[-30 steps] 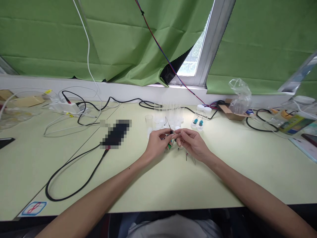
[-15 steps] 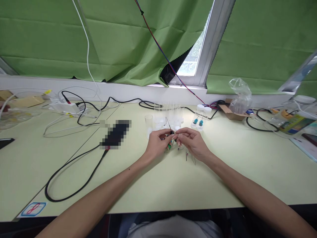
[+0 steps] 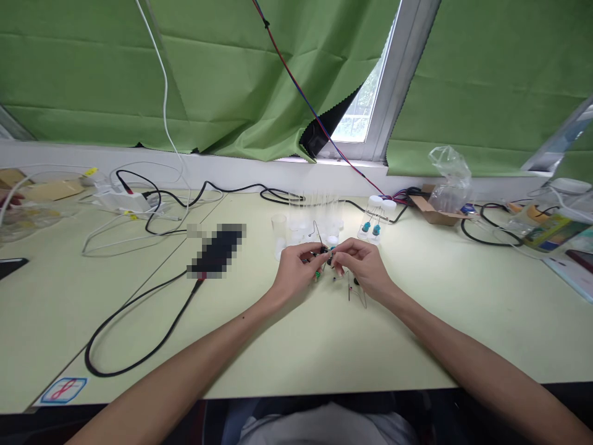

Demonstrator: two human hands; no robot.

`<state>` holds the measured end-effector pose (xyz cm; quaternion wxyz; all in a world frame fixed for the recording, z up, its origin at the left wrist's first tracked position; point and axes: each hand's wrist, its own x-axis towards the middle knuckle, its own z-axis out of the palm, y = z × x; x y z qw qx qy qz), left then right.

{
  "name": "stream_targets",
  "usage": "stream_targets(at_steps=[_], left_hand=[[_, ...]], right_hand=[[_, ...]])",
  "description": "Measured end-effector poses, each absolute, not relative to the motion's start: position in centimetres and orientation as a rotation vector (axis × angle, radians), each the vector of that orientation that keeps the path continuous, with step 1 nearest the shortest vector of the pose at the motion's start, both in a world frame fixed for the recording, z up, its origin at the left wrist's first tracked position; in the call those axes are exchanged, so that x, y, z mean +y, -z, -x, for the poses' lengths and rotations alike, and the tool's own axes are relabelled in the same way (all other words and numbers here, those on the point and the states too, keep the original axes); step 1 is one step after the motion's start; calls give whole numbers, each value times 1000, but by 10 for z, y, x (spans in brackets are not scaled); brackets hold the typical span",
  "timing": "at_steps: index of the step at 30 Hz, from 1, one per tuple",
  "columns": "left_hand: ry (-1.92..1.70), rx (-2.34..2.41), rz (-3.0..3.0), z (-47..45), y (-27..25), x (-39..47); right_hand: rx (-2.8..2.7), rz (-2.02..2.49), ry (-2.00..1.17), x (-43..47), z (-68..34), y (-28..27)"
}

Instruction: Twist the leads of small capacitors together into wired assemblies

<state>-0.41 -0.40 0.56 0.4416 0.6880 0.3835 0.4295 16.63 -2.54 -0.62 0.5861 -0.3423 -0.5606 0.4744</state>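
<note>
My left hand (image 3: 295, 272) is closed, pinching a small black part (image 3: 323, 250) with a thin bent metal wire (image 3: 318, 232) rising from it. A small green piece (image 3: 317, 274) shows under the left fingertips. Opposite it, my right hand (image 3: 365, 262) is closed too, its thumb and forefinger pressed together at the same black part. Whether the right fingers grip that part or another tiny piece is hidden. Loose bent wires (image 3: 349, 289) lie on the table below my right hand, beside a small black piece (image 3: 356, 281).
Behind my hands stand clear tubes (image 3: 278, 232). Two white-capped tubes (image 3: 374, 216) hold blue pieces on wires. A blurred-out dark device (image 3: 217, 250) with a black cable (image 3: 152, 364) lies left. An open cardboard box (image 3: 435, 215) sits back right. Another person's hand (image 3: 15, 198) shows far left.
Both hands stay in nearly the same place, with small finger shifts at the black part. More of the black piece under my right hand now shows.
</note>
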Motion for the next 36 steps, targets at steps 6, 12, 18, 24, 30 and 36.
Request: stream_targets(at_steps=[6, 12, 18, 24, 30, 36], left_hand=[[-1070, 969, -1727, 4, -4, -4], [-1079, 974, -1715, 3, -2, -4], [-1064, 966, -1703, 3, -3, -4], [-1054, 959, -1717, 4, -3, -3], [-1042, 963, -1733, 3, -5, -5], [-1051, 946, -1737, 3, -5, -5]], right_hand=[[-1319, 799, -1098, -26, -167, 4], [-1313, 792, -1141, -28, -166, 3], [-1303, 768, -1175, -27, -167, 6], [-1282, 733, -1245, -27, -166, 5], [-1270, 695, -1295, -26, -167, 5], [-1248, 658, -1374, -27, -168, 3]])
